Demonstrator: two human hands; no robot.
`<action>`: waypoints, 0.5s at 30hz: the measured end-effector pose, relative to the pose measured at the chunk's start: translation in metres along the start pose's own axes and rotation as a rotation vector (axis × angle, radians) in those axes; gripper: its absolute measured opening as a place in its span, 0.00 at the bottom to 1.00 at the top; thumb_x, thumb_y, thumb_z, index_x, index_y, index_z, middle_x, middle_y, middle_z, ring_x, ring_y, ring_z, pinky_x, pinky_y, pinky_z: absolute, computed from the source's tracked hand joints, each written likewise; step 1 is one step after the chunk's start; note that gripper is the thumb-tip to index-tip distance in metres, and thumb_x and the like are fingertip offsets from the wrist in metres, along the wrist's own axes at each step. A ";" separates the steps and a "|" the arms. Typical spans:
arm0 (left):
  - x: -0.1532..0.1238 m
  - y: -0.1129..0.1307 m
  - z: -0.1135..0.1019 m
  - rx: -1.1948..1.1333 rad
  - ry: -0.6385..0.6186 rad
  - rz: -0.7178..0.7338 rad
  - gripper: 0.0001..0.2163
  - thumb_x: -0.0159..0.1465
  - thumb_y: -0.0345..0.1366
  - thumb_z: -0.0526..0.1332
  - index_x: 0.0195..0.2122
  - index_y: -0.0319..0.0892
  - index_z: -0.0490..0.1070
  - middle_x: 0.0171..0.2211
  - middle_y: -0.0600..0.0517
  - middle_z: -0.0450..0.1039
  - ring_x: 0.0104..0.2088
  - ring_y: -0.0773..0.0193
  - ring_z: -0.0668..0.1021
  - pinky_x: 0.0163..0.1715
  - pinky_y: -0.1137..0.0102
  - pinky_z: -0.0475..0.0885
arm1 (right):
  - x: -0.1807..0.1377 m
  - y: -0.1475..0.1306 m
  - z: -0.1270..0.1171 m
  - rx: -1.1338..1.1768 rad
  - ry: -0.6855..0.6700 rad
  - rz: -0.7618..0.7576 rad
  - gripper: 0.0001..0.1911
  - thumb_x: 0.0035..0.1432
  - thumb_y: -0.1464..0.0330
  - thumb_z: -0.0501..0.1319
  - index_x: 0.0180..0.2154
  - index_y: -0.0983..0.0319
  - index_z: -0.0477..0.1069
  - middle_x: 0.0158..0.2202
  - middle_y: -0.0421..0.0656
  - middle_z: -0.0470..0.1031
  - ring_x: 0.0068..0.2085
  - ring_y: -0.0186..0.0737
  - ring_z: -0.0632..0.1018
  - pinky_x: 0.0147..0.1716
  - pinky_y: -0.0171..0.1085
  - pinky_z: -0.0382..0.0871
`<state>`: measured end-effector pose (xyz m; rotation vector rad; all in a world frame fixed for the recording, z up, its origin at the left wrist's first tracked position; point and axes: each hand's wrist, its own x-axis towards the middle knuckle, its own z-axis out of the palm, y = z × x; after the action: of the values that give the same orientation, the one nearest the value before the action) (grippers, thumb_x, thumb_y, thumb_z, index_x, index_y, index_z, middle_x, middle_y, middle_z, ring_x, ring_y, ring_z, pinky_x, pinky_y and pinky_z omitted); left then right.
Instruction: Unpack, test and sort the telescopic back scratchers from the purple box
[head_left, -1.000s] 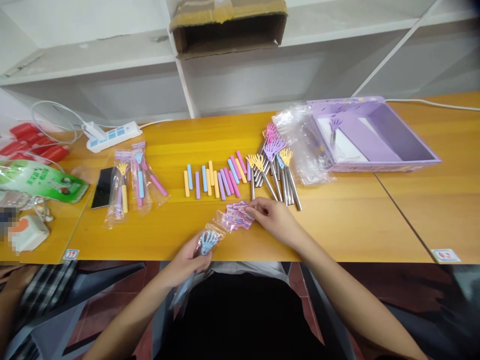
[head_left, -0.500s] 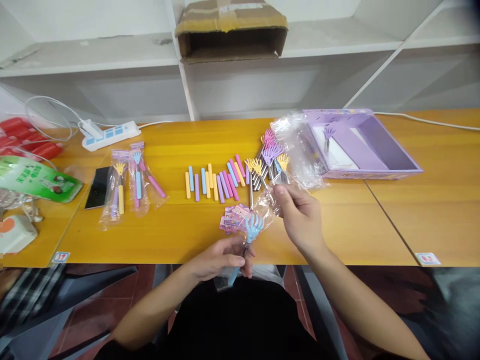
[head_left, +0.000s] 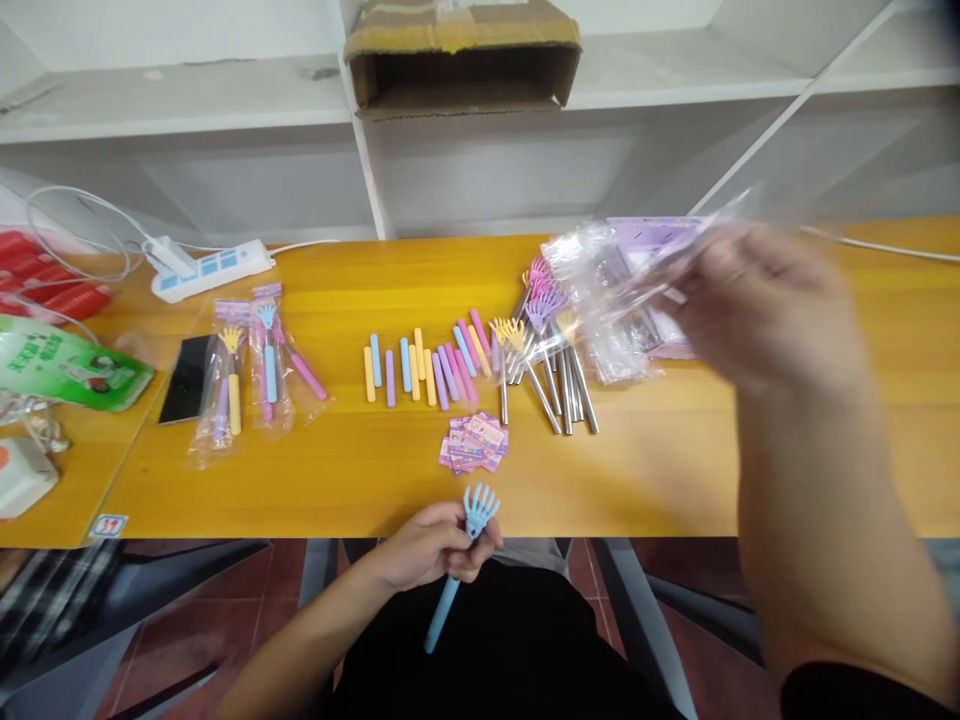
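My left hand is closed around a light-blue back scratcher near the table's front edge. Its hand-shaped head points up and its blue grip hangs below my fingers. Raised at the right, my right hand is smeared by motion and pinches a clear plastic bag. Beyond my left hand lies a small pile of printed pink-purple cards. Behind the cards are several coloured grip sleeves and several metal-rod back scratchers with yellow, purple and pink heads.
Bagged back scratchers lie at the left beside a black phone and a power strip. Behind my right hand are more clear bags and a partly hidden purple box. A cardboard box sits on the shelf.
The clear bag, which was around the blue back scratcher, is now off it. My right hand has carried the bag up and to the right. My left hand still holds the back scratcher.
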<state>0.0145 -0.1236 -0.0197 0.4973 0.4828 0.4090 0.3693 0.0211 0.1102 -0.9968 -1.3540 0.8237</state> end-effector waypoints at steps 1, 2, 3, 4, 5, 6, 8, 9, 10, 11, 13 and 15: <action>-0.002 0.001 0.000 -0.019 0.026 0.039 0.12 0.62 0.37 0.72 0.42 0.36 0.77 0.27 0.54 0.68 0.22 0.76 0.60 0.25 0.74 0.53 | 0.024 0.001 -0.019 -0.024 0.082 -0.045 0.11 0.68 0.61 0.73 0.37 0.59 0.75 0.35 0.43 0.76 0.36 0.36 0.78 0.43 0.47 0.73; -0.005 0.002 -0.001 -0.033 0.053 0.083 0.12 0.64 0.39 0.72 0.43 0.36 0.77 0.28 0.54 0.68 0.23 0.75 0.61 0.26 0.74 0.56 | 0.049 0.003 -0.036 -0.071 0.153 -0.067 0.07 0.71 0.66 0.70 0.39 0.61 0.76 0.34 0.43 0.75 0.34 0.34 0.76 0.41 0.46 0.71; -0.008 0.002 -0.002 -0.040 0.080 0.127 0.13 0.66 0.40 0.72 0.45 0.37 0.77 0.28 0.54 0.69 0.23 0.75 0.62 0.26 0.74 0.57 | 0.072 0.007 -0.051 -0.162 0.206 -0.044 0.05 0.74 0.68 0.67 0.42 0.63 0.77 0.36 0.45 0.77 0.32 0.30 0.73 0.39 0.45 0.69; -0.010 0.003 -0.003 -0.044 0.106 0.168 0.13 0.68 0.42 0.72 0.47 0.38 0.76 0.28 0.55 0.69 0.23 0.75 0.63 0.25 0.75 0.58 | 0.093 0.012 -0.062 -0.296 0.222 0.003 0.09 0.77 0.67 0.63 0.49 0.67 0.78 0.41 0.49 0.79 0.31 0.27 0.71 0.38 0.44 0.67; -0.012 0.003 -0.004 -0.046 0.129 0.204 0.13 0.70 0.43 0.70 0.49 0.40 0.76 0.29 0.55 0.69 0.22 0.75 0.62 0.24 0.75 0.58 | 0.111 0.018 -0.069 -0.449 0.230 0.050 0.15 0.79 0.66 0.61 0.54 0.72 0.77 0.45 0.55 0.80 0.32 0.25 0.70 0.38 0.43 0.65; -0.014 0.004 -0.006 -0.049 0.152 0.236 0.13 0.72 0.44 0.69 0.51 0.41 0.75 0.29 0.56 0.69 0.21 0.76 0.61 0.22 0.76 0.57 | 0.126 0.025 -0.072 -0.604 0.198 0.120 0.21 0.79 0.63 0.59 0.58 0.77 0.75 0.48 0.59 0.80 0.32 0.24 0.69 0.37 0.43 0.63; -0.016 0.005 -0.009 -0.066 0.210 0.285 0.13 0.75 0.46 0.66 0.54 0.45 0.74 0.29 0.58 0.68 0.19 0.78 0.56 0.19 0.78 0.52 | 0.145 0.042 -0.068 -0.897 0.064 0.273 0.31 0.79 0.57 0.57 0.60 0.82 0.74 0.51 0.64 0.80 0.34 0.24 0.70 0.38 0.42 0.62; -0.016 0.006 -0.010 -0.083 0.237 0.301 0.13 0.76 0.46 0.65 0.55 0.45 0.74 0.29 0.59 0.66 0.18 0.78 0.53 0.18 0.79 0.49 | 0.151 0.052 -0.063 -1.026 -0.028 0.338 0.33 0.78 0.55 0.56 0.60 0.83 0.74 0.51 0.63 0.81 0.35 0.24 0.70 0.38 0.41 0.62; -0.016 0.007 -0.010 -0.104 0.259 0.311 0.14 0.76 0.46 0.65 0.56 0.45 0.74 0.29 0.60 0.65 0.18 0.79 0.52 0.18 0.80 0.48 | 0.155 0.062 -0.057 -1.134 -0.114 0.385 0.33 0.78 0.55 0.55 0.59 0.83 0.75 0.50 0.62 0.82 0.35 0.25 0.70 0.38 0.39 0.62; -0.015 0.007 -0.009 -0.129 0.278 0.318 0.14 0.75 0.45 0.66 0.55 0.44 0.74 0.29 0.60 0.63 0.19 0.79 0.52 0.18 0.80 0.47 | 0.157 0.071 -0.052 -1.221 -0.183 0.409 0.32 0.78 0.55 0.55 0.57 0.82 0.77 0.48 0.60 0.83 0.35 0.25 0.70 0.38 0.38 0.62; -0.015 0.005 -0.006 -0.185 0.304 0.328 0.13 0.72 0.41 0.69 0.53 0.41 0.75 0.30 0.59 0.62 0.21 0.78 0.56 0.20 0.80 0.51 | 0.161 0.090 -0.044 -1.339 -0.258 0.404 0.29 0.77 0.58 0.58 0.54 0.81 0.79 0.45 0.58 0.84 0.34 0.26 0.70 0.38 0.37 0.62; -0.015 -0.002 -0.002 -0.228 0.319 0.338 0.13 0.69 0.39 0.71 0.51 0.39 0.75 0.30 0.58 0.63 0.23 0.77 0.61 0.22 0.79 0.56 | 0.164 0.104 -0.042 -1.430 -0.255 0.347 0.27 0.74 0.58 0.63 0.51 0.81 0.80 0.44 0.56 0.84 0.34 0.27 0.70 0.39 0.38 0.62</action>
<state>0.0018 -0.1319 -0.0171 0.2913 0.6526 0.8660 0.4309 0.2071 0.0800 -2.3117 -2.0275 0.0763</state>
